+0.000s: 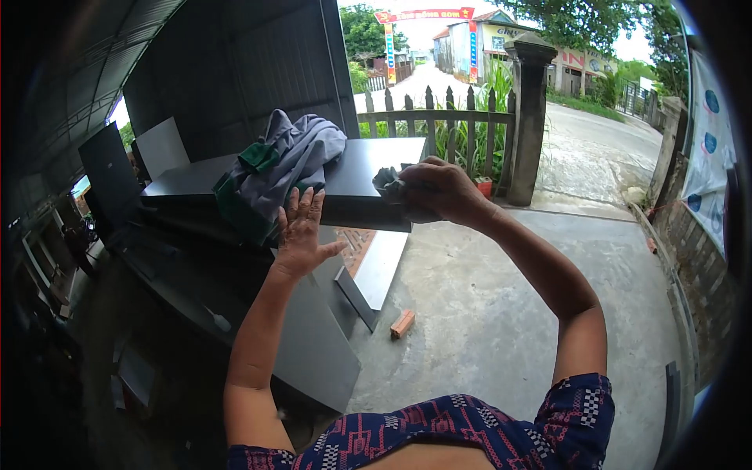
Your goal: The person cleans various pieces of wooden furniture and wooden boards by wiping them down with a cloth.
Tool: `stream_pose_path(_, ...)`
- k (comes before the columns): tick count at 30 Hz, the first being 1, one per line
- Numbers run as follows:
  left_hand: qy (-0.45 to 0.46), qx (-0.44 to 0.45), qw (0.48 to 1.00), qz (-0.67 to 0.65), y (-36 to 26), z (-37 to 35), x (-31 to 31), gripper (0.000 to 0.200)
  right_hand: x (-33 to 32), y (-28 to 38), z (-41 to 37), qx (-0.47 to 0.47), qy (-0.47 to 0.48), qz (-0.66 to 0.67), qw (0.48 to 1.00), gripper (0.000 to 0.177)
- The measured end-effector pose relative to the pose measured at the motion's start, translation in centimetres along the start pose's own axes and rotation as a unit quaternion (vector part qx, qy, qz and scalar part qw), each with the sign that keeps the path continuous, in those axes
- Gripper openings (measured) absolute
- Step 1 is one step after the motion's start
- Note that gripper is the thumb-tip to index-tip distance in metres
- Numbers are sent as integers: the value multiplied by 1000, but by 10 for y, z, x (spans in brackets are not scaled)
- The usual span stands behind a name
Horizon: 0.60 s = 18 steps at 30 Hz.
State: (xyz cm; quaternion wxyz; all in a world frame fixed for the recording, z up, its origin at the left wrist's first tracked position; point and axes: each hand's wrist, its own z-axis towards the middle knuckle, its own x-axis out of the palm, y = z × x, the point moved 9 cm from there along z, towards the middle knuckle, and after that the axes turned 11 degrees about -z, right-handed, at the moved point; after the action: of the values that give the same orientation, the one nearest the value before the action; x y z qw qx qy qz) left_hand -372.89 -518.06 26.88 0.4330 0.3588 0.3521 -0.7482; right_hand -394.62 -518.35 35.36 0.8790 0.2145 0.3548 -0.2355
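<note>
The grey rag (389, 185) sits on the front right edge of the dark metal panel (360, 164), clenched in the grip of the right hand (442, 192). At 8 o'clock from it, the left hand (301, 231) lies flat against the panel's side with fingers spread, holding nothing, just below a grey garment (290, 153). I think the wiping goes best with even pressure along the edge, while the left hand braces the panel.

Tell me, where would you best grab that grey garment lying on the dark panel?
Probably the bunched top fold of the grey garment, pinched from above: it humps up clear of the dark panel, while its lower part hangs over the edge beside the left hand.
</note>
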Motion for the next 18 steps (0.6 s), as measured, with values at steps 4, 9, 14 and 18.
stream_pose_path(4,4,-44,999,11,32,28,32,103,71,-26,59,-27,71,-4,997,19)
stream_pose_path(9,-62,-4,997,34,31,31,48,95,139,-27,76,-279,113,-95,949,18)
stream_pose_path(14,-87,-4,996,20,36,32,52,94,157,-169,124,-143,160,-116,970,22)
stream_pose_path(18,-83,-15,996,25,36,32,47,95,84,-325,118,343,102,-235,904,29)
